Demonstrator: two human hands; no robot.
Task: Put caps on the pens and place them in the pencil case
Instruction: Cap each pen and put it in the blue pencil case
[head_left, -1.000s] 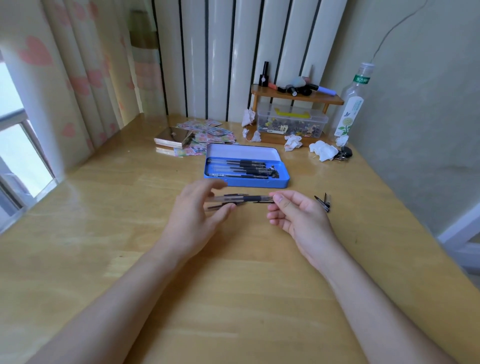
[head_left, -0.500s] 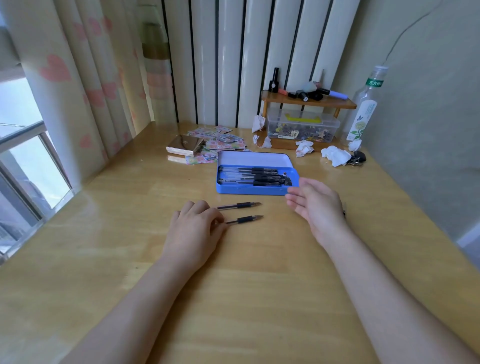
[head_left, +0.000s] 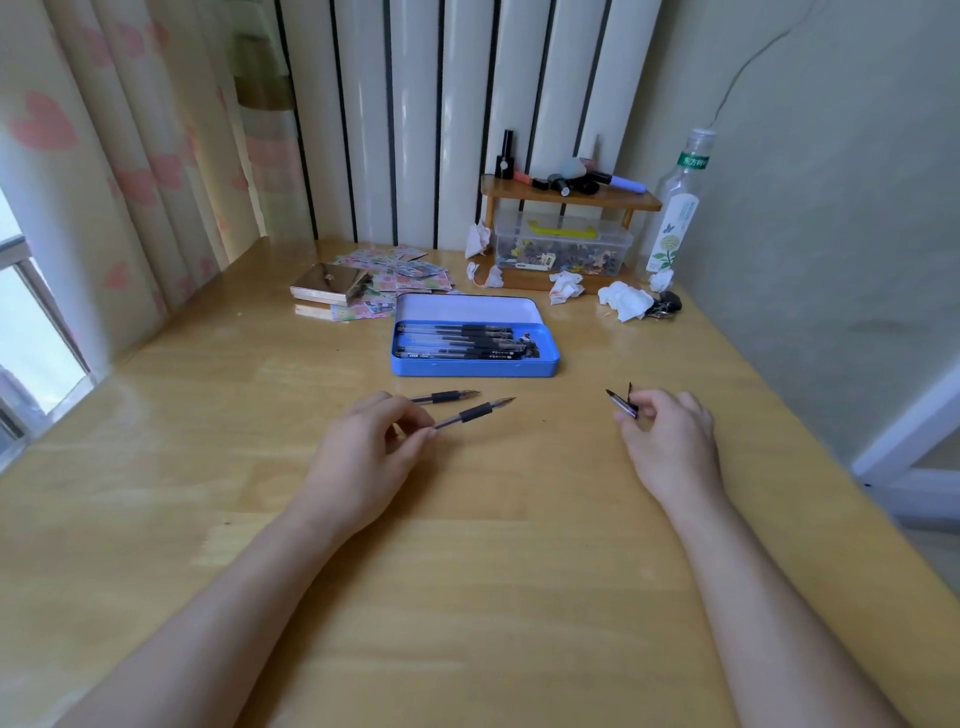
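Note:
A blue pencil case (head_left: 475, 368) lies open on the wooden desk (head_left: 467, 545), with several capped black pens (head_left: 457, 343) inside. My left hand (head_left: 366, 457) pinches an uncapped pen (head_left: 475, 413) by its barrel, tip pointing right. A second uncapped pen (head_left: 447, 397) lies on the desk just behind it. To the right, my right hand (head_left: 667, 441) grips a black pen cap (head_left: 622, 404) at its fingertips. Another cap (head_left: 630, 389) sticks up just behind.
At the back stand a small wooden shelf (head_left: 569, 195), a clear plastic box (head_left: 563, 249), a bottle (head_left: 675, 208) and crumpled tissues (head_left: 626, 301). A gold box (head_left: 327, 283) on patterned papers lies back left. The wall is close on the right, curtains on the left.
A capped pen went from both hands into the case. My left hand then picked up the nearer uncapped pen, and my right hand moved right and took hold of a cap.

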